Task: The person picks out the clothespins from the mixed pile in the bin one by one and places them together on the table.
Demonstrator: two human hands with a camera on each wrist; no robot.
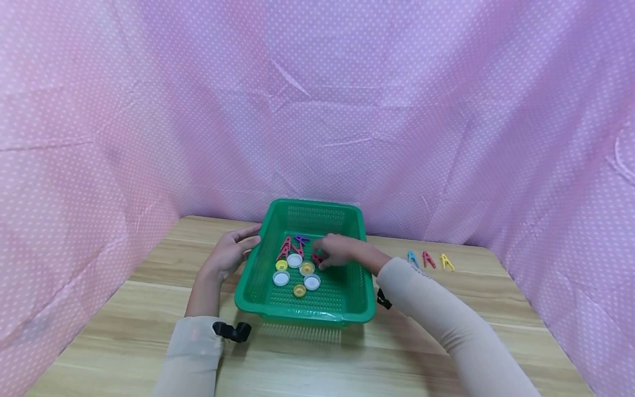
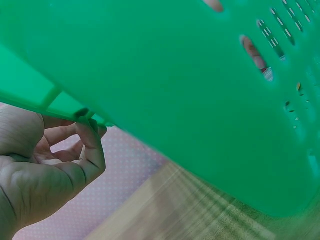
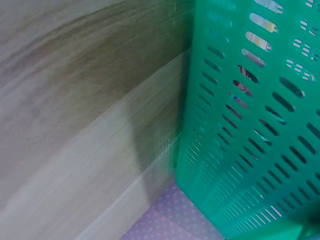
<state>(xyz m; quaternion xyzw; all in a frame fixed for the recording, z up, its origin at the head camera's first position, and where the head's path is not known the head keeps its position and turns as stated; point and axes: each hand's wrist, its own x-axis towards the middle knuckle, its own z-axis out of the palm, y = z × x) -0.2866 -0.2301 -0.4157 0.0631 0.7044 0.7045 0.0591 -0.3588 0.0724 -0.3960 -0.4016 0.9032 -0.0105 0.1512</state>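
A green plastic basket (image 1: pixel 307 316) stands at the middle of the table. My left hand (image 1: pixel 230 252) pinches its left rim between thumb and fingers, seen closer in the left wrist view (image 2: pixel 65 155). My right hand (image 1: pixel 337 250) reaches inside over the right wall and pinches a red clothespin (image 1: pixel 316 258), partly hidden by the fingers. Left of it lie more red clothespins (image 1: pixel 285 248) and a purple clothespin (image 1: pixel 301 239). Nearer the front are white bottle caps (image 1: pixel 280 278), a yellow cap (image 1: pixel 281 266) and gold-coloured caps (image 1: pixel 299 291). The basket's wall hides the right hand in the right wrist view.
On the table to the right, a blue clothespin (image 1: pixel 412 258), a red clothespin (image 1: pixel 429 259) and a yellow clothespin (image 1: pixel 447 262) lie in a row. A pink dotted curtain (image 1: pixel 317 138) hangs behind and at both sides of the wooden table (image 1: pixel 124 331).
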